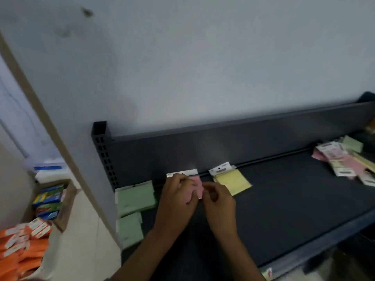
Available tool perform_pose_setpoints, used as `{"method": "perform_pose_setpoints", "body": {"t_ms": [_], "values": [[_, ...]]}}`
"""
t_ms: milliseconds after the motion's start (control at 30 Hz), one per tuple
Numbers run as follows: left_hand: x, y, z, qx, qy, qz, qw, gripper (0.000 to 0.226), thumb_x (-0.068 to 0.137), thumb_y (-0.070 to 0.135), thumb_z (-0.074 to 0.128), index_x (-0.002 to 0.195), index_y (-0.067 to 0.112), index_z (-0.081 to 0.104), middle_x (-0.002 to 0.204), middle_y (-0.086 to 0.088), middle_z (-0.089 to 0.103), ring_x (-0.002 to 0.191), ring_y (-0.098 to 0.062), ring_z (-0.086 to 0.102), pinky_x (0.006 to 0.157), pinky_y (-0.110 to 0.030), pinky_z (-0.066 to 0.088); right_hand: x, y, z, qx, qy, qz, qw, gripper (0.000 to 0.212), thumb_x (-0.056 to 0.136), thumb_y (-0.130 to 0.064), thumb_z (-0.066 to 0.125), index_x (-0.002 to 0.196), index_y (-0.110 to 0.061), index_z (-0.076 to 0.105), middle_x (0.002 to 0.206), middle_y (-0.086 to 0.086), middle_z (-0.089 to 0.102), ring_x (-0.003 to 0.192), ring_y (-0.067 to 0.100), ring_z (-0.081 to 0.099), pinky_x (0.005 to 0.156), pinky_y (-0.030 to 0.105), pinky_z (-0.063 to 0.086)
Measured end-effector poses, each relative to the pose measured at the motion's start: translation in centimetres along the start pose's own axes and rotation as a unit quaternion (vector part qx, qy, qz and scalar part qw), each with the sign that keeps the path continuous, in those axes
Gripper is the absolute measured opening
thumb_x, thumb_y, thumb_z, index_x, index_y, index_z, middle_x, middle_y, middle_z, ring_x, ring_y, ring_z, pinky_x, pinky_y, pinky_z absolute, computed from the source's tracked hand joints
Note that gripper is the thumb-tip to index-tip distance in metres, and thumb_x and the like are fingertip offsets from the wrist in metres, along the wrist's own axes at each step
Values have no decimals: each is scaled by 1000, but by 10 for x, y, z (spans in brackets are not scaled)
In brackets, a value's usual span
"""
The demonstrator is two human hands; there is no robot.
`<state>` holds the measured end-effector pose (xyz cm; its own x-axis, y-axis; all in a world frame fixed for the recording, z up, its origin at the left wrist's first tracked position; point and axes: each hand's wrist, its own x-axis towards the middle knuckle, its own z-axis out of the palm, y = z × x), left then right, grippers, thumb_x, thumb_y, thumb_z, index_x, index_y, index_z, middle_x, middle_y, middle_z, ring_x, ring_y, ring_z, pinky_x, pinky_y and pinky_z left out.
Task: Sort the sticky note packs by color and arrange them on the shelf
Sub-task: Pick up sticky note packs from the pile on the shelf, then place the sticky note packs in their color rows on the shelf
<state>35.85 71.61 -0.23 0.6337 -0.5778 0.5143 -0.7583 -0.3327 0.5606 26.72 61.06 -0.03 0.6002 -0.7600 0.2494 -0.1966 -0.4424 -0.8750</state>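
- Pink pack (196,186) of sticky notes lies flat on the dark shelf (284,199), its white header card toward the back rail, between the green and yellow groups; that looks like the start of a pink column.
- Left hand (176,197) rests over the pack's left half, fingers curled onto its top edge and face, gripping it so it stays square to the rail.
- Right hand (218,196) pinches the pack's right edge between thumb and fingertips, most likely nudging it into line; the picture is soft, so the exact contact is hard to read.
- Yellow pack (232,179) lies just beside it on the right, slightly turned, header also toward the rail.
- Two green packs (135,197) lie at the shelf's left end, one nearer the rail and one nearer the front edge, so each colour seems to get its own strip running front to back.
- Unsorted pile (345,161) of mixed pink, green and yellow packs lies well apart at the right end, so much of the sorting appears to remain.
- Orange packets (22,246) and a box of coloured cartons (49,201) lie lower left, off the shelf.
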Motion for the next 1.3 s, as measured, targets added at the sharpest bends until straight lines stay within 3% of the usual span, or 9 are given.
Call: {"method": "perform_pose_setpoints", "body": {"t_ms": [133, 400, 533, 667, 800, 933, 1067, 1200, 1300], "values": [[18, 49, 47, 51, -46, 68, 995, 24, 89, 26, 67, 113, 28, 65, 118, 9, 53, 111, -9, 51, 95, -24, 41, 13, 36, -73, -74, 55, -27, 995, 23, 92, -11, 66, 114, -16, 70, 107, -7, 66, 92, 0, 61, 79, 2, 42], [15, 163, 155, 20, -102, 151, 983, 27, 92, 32, 65, 118, 23, 64, 120, 3, 57, 113, -17, 55, 98, -36, 47, 11, 110, -203, -166, 125, -47, 977, 28, 86, -8, 74, 113, -13, 69, 112, 3, 67, 103, 9, 56, 95, 4, 33], [15, 210, 193, 7, -119, 168, 979, 28, 91, 30, 68, 117, 25, 63, 120, 4, 58, 111, -18, 55, 97, -38, 48, 6, 125, -253, -180, 163, -90, 966, 27, 82, -1, 75, 99, -19, 65, 96, 2, 68, 92, 13, 56, 87, 24, 49], [18, 254, 227, 2, -119, 182, 976, 28, 90, 28, 70, 117, 25, 63, 119, 4, 59, 111, -18, 56, 99, -37, 46, 10, 142, -301, -178, 187, -84, 962, 25, 82, 1, 76, 98, -17, 69, 95, 2, 69, 92, 9, 53, 93, 1, 31], [19, 299, 260, -9, -120, 194, 974, 28, 89, 26, 71, 116, 26, 64, 118, 6, 60, 110, -16, 56, 97, -36, 46, 10, 167, -347, -145, 174, -31, 973, 23, 90, -16, 72, 112, -24, 70, 109, -8, 67, 103, 5, 56, 94, 14, 41], [8, 325, 282, -5, -138, 206, 969, 27, 91, 30, 68, 118, 26, 63, 119, 8, 59, 111, -13, 54, 97, -32, 44, 2, 183, -378, -121, 183, 9, 976, 29, 88, -15, 73, 115, -23, 69, 109, -14, 62, 102, 3, 54, 93, 5, 35], [8, 345, 300, -7, -156, 222, 962, 31, 88, 33, 72, 118, 26, 63, 118, 8, 60, 109, -13, 56, 94, -32, 47, -2, 194, -398, -124, 189, 38, 973, 27, 88, -13, 72, 113, -21, 69, 111, -11, 64, 106, 9, 57, 96, 16, 43], [12, 365, 317, -15, -157, 233, 960, 32, 87, 30, 74, 117, 23, 65, 116, 7, 62, 107, -13, 58, 93, -30, 46, 2, 201, -417, -132, 227, 15, 965, 19, 85, -5, 74, 99, -18, 72, 96, -18, 60, 91, 0, 53, 84, 4, 39], [14, 373, 333, -24, -162, 232, 959, 32, 85, 28, 76, 115, 24, 65, 114, 8, 61, 104, -12, 59, 92, -30, 47, 9, 211, -428, -135, 237, 22, 962, 18, 83, -3, 75, 95, -16, 72, 93, -10, 66, 88, -5, 51, 82, 2, 38]]}}
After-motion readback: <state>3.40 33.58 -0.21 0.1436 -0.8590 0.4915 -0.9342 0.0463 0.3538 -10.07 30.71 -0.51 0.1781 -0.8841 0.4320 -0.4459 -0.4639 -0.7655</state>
